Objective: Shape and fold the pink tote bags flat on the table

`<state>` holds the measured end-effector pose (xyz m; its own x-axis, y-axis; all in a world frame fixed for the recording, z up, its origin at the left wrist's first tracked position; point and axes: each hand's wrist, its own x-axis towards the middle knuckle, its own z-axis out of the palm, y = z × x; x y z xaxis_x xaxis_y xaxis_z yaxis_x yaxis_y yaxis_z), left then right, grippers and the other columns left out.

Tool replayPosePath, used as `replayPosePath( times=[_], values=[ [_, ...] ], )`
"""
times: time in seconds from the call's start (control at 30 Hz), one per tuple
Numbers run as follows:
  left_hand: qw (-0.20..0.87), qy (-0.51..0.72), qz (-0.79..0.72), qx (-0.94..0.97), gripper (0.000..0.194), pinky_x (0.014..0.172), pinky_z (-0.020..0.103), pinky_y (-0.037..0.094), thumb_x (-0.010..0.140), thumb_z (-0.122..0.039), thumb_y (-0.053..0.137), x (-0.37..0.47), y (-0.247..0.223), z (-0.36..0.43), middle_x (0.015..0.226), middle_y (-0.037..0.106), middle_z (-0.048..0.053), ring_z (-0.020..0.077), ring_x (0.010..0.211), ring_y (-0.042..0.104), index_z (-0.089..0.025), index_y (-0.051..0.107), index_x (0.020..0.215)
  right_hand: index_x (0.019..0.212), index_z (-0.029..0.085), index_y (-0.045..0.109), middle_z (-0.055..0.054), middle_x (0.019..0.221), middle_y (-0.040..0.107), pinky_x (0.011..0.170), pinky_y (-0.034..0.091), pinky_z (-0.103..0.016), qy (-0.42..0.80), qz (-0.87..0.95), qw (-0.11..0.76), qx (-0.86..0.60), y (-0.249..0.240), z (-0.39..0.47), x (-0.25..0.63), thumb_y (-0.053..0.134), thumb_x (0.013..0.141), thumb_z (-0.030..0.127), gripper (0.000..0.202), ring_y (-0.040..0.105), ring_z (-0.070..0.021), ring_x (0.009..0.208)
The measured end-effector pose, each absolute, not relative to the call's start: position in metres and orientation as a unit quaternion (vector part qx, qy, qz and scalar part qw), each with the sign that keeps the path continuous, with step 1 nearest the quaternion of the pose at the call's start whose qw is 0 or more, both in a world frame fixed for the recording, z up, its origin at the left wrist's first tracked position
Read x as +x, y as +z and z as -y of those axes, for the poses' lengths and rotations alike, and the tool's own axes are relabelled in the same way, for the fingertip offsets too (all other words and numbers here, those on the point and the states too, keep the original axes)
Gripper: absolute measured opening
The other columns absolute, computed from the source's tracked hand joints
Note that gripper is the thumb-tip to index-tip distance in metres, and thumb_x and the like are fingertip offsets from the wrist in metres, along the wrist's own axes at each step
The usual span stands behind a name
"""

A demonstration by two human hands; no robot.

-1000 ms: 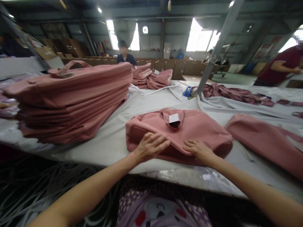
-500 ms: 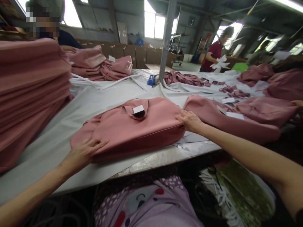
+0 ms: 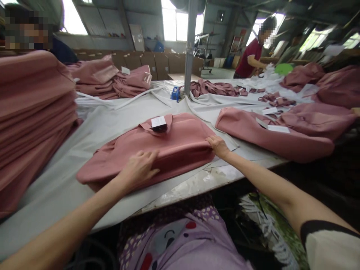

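Note:
A pink bag (image 3: 180, 129) lies on its side on the cloth-covered table in front of me. Its short handle loop (image 3: 144, 128) and a white tag (image 3: 158, 122) rest on top. My left hand (image 3: 140, 167) lies on the bag's near side, fingers stretched out and slightly blurred. At the bag's right end, my right hand (image 3: 218, 146) pinches the corner edge between thumb and fingers. The bag's underside is hidden.
A tall pile of pink bags (image 3: 30, 120) stands at left, with more pink pieces (image 3: 92, 77) behind. Another pink bag (image 3: 270, 135) lies at right. A metal post (image 3: 190, 52), a blue tape dispenser (image 3: 175, 93) and pink straps (image 3: 213, 89) are farther back. Two people (image 3: 250, 56) (image 3: 60, 50) stand beyond.
My left hand has slid right along the bag from its left end toward the middle. My right hand stays at the right corner, and the near edge appears lifted into a fold.

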<state>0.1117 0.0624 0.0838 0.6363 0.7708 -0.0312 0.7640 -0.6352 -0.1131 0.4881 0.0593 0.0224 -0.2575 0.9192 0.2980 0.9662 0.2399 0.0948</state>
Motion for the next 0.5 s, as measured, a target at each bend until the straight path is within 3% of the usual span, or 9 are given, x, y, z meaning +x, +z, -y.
replayPosePath(
  times=[0.07,0.13,0.2,0.33,0.43,0.5],
  values=[
    [0.055,0.021,0.370,-0.927,0.063,0.080,0.036,0.047,0.082,-0.041,0.059,0.179,0.092,-0.069,0.119,0.060,0.014,0.0312,0.103,0.059,-0.023,0.038,0.139,0.123,0.010,0.054,-0.015,0.117,0.060,0.091,0.040,-0.036,-0.140,0.763,0.114,-0.621,0.030,-0.047,0.486,0.056,0.067,0.000,0.057,0.052,-0.0273,0.109],
    [0.053,0.027,0.331,-0.942,0.068,0.071,0.033,0.046,0.079,-0.031,0.060,0.233,0.096,-0.077,0.114,0.062,0.014,0.0291,0.093,0.063,-0.024,0.035,0.141,0.139,0.003,0.037,-0.022,0.139,0.045,0.103,0.033,-0.042,-0.164,0.723,0.153,-0.654,0.032,-0.020,0.482,0.057,0.076,0.009,0.067,0.039,-0.0309,0.128],
    [0.044,0.040,0.291,-0.955,0.073,0.067,0.031,0.045,0.077,-0.023,0.058,0.266,0.100,-0.089,0.103,0.067,0.012,0.0280,0.084,0.066,-0.026,0.030,0.144,0.143,0.000,0.030,-0.024,0.147,0.034,0.110,0.026,-0.048,-0.162,0.702,0.182,-0.670,0.023,0.012,0.476,0.050,0.088,0.019,0.062,0.028,-0.0317,0.137],
    [0.012,0.052,0.222,-0.973,0.073,0.064,0.029,0.043,0.081,-0.024,0.052,0.279,0.108,-0.109,0.098,0.070,0.009,0.0264,0.079,0.067,-0.028,0.024,0.149,0.136,0.010,0.047,-0.017,0.143,0.045,0.113,0.025,-0.048,-0.073,0.745,0.151,-0.646,-0.006,0.046,0.461,0.034,0.098,0.021,0.042,0.036,-0.0258,0.135],
    [-0.021,0.044,0.187,-0.981,0.072,0.067,0.031,0.043,0.082,-0.018,0.048,0.274,0.102,-0.111,0.103,0.071,0.009,0.0259,0.082,0.066,-0.026,0.025,0.149,0.136,0.008,0.047,-0.017,0.143,0.045,0.112,0.028,-0.046,-0.029,0.748,0.119,-0.652,-0.021,0.031,0.455,0.041,0.097,0.027,0.044,0.034,-0.0277,0.136],
    [-0.031,0.041,0.172,-0.984,0.071,0.070,0.032,0.044,0.080,-0.015,0.050,0.272,0.088,-0.105,0.101,0.072,0.009,0.0267,0.083,0.067,-0.026,0.030,0.148,0.132,0.008,0.051,-0.017,0.137,0.051,0.106,0.038,-0.043,0.005,0.746,0.090,-0.660,-0.025,0.012,0.453,0.049,0.094,0.028,0.044,0.042,-0.0289,0.130]
  ],
)
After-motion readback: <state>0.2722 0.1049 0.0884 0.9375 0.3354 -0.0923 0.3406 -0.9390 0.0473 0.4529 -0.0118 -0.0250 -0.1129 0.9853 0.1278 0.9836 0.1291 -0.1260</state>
